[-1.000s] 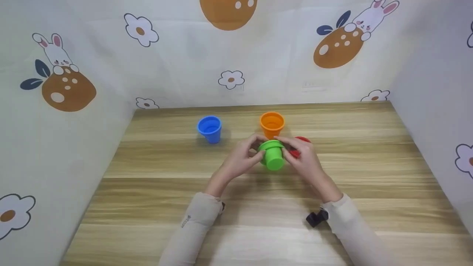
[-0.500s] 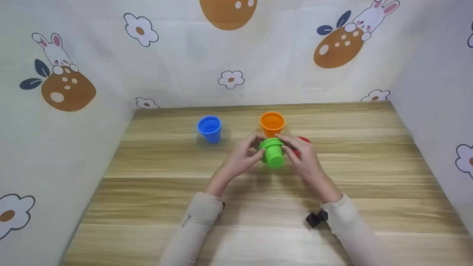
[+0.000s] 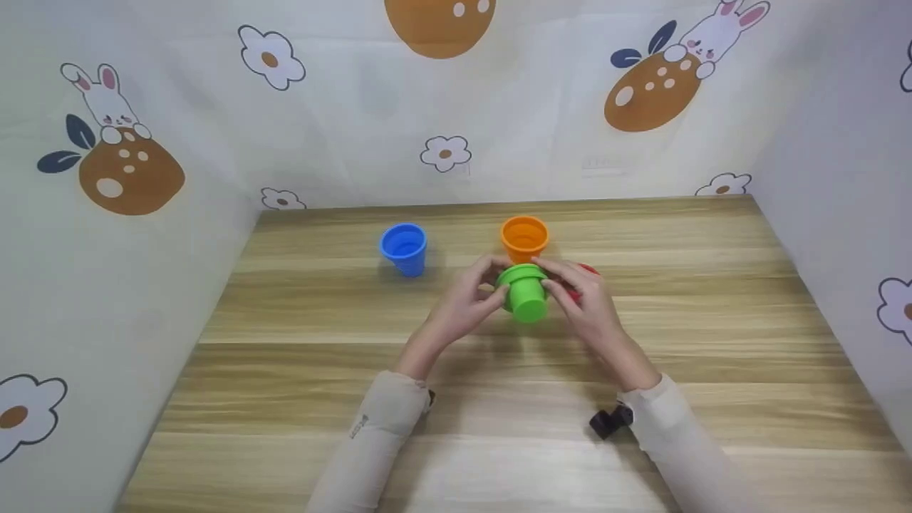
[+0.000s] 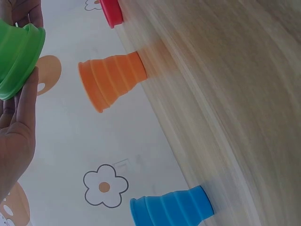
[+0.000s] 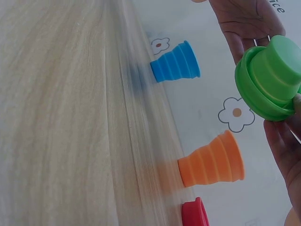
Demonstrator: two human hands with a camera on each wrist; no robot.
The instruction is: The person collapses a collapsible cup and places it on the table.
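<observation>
Both hands hold a green collapsible cup (image 3: pixel 528 296) in the air above the table, its narrow base tilted toward the head camera. My left hand (image 3: pixel 467 299) grips its left side between thumb and fingers. On the other side, my right hand (image 3: pixel 586 299) pinches the rim. In the right wrist view the green cup (image 5: pixel 277 70) is partly folded, with a wide rim ring around the narrower body. Behind the hands an orange cup (image 3: pixel 525 239) stands upright and extended. A red cup (image 3: pixel 588 270), low in the wrist views, is mostly hidden behind my right hand.
A blue cup (image 3: pixel 405 249) stands upright and extended, left of the orange one. The wood-grain table (image 3: pixel 285 370) meets patterned cloth walls (image 3: pixel 356 107) at its back and sides. Black wrist gear (image 3: pixel 611 421) hangs by the right sleeve.
The green cup has risen slightly and tilted a little in the hands. Both hands keep their hold with only small finger shifts; the other cups stay put.
</observation>
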